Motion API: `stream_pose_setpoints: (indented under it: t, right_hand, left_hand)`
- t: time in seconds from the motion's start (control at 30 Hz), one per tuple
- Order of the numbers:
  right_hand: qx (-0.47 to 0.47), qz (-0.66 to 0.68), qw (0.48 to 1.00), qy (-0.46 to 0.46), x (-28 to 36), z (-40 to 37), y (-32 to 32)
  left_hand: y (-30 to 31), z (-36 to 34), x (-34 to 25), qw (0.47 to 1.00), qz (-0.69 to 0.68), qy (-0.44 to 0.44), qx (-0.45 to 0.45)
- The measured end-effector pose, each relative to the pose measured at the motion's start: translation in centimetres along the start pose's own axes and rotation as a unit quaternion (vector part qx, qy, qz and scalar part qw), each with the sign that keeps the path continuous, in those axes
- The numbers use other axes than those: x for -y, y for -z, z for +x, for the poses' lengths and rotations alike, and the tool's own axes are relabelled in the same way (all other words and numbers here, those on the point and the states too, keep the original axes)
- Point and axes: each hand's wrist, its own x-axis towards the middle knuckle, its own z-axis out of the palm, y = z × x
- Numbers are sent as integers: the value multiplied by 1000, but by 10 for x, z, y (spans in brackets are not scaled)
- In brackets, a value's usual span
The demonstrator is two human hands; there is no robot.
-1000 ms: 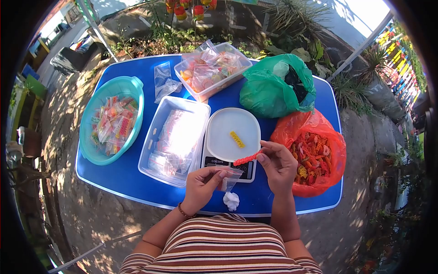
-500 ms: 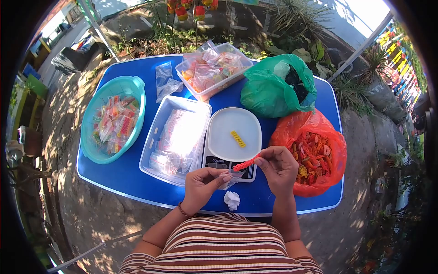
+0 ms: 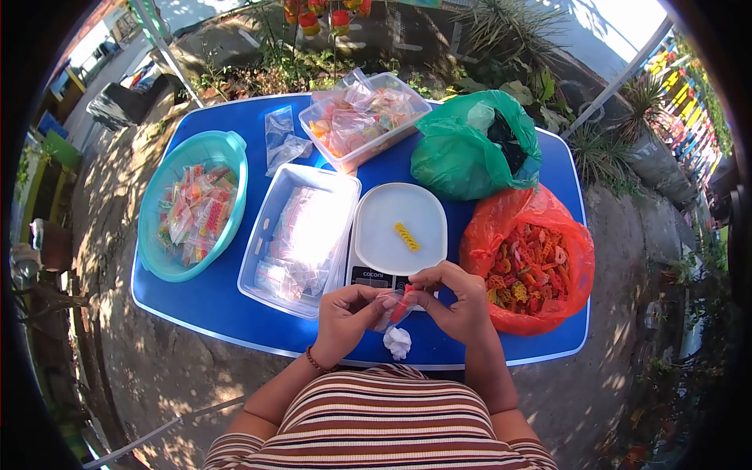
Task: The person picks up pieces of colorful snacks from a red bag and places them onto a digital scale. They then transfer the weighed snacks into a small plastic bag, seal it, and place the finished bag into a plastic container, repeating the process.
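Note:
Between my hands is a small clear plastic bag [image 3: 385, 321], pinched at its edge by my left hand [image 3: 345, 313]. My right hand [image 3: 457, 304] grips the upper end of a red spiral snack piece [image 3: 401, 308], whose lower part is inside the bag. Just beyond the hands stands a kitchen scale [image 3: 374, 276], its front panel partly covered by my fingers. One yellow spiral snack piece [image 3: 406, 236] lies on the scale's white tray [image 3: 380, 211]. To the right, a red plastic bag [image 3: 576, 258] is open, full of red and yellow snack pieces [image 3: 529, 270].
Left of the scale is a white bin [image 3: 254, 266] of clear bags. A turquoise basket [image 3: 149, 227] and a clear tub [image 3: 376, 145] hold packed snacks. A green plastic bag [image 3: 446, 160] stands behind; crumpled white tissue [image 3: 398, 342] lies near the blue table's [image 3: 211, 309] front edge.
My right hand has moved left and down, bringing the red spiral piece from beside the small bag's mouth into it. The left hand stays nearly still.

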Motion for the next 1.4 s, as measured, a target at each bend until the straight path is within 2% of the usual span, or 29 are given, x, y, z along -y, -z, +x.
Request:
stream_pose_setpoints:
  t: [0.2,0.3,0.4,0.5,0.6,0.7,0.8,0.9,0.93,1.03,1.1,1.23,1.4]
  right_hand:
    - [23,-73,990,118,0,7,4]
    - [3,-62,994,95,3,4,4]
    - [-8,-114,987,109,2,6,3]
    - [49,-62,995,64,-4,3,4]
    - [72,-67,993,58,1,4,5]
    - [86,-71,992,56,2,3,4]
    - [128,-104,982,95,1,6,8]
    - [-11,-71,996,-50,-22,13,2]
    - [-54,-221,974,3,-36,15,-1]
    - [-108,-320,941,21,-49,21,-17]
    - [-117,-338,933,43,-51,21,-24]
    - [-113,-291,948,54,-69,17,-24]
    - [-77,-198,977,-7,-56,12,-12]
  left_hand:
    - [-1,-1,2,1000,-6,9,-8]
    - [0,1,5,1000,-5,5,6]
    - [-1,3,7,1000,-15,-8,9]
    - [0,2,3,1000,-6,18,18]
    - [-3,3,4,1000,-3,-3,-1]
    - [-3,3,6,999,-35,-10,-3]
    - [-6,1,4,1000,-1,5,7]
    - [2,4,17,998,-54,23,-1]
    - [1,4,17,996,-78,33,-4]
    - [-2,6,12,989,-133,69,-16]
    - [-4,5,3,982,-151,107,-31]
    - [5,3,12,996,-62,57,1]
    - [2,2,11,996,-72,59,-7]
